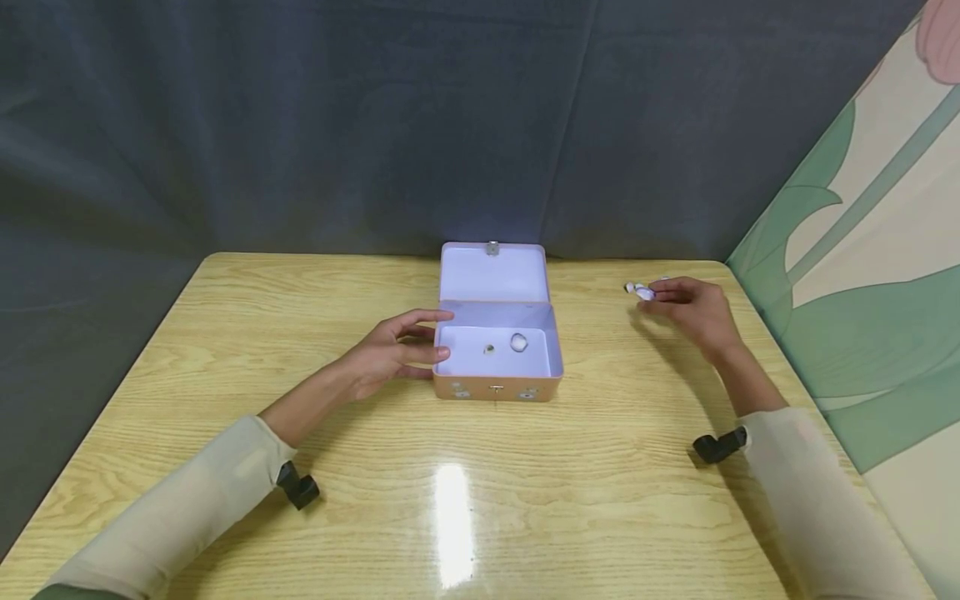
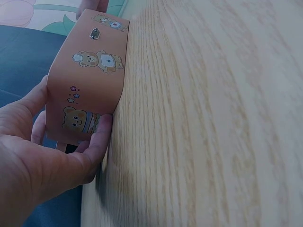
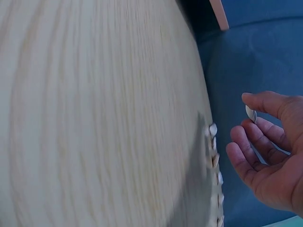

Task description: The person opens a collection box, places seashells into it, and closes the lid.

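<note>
An open tin box (image 1: 497, 385) stands mid-table with its lid raised; its orange side (image 2: 90, 61) carries bear stickers. Inside lie a white shell (image 1: 518, 342) and a smaller piece (image 1: 489, 349). My left hand (image 1: 437, 336) grips the box's left end, thumb (image 2: 100, 137) on one face and the fingers round the other. At the far right, my right hand (image 1: 651, 293) pinches a small white shell (image 3: 250, 112) between thumb and fingertips, just above the table. Several more shells (image 3: 214, 151) lie in a row below it.
The wooden table (image 1: 480, 500) has a dark cloth backdrop behind it and a patterned panel (image 1: 862, 275) along its right edge. The shells lie close to the table's far right corner. Black wrist mounts (image 1: 298, 485) sit on both sleeves.
</note>
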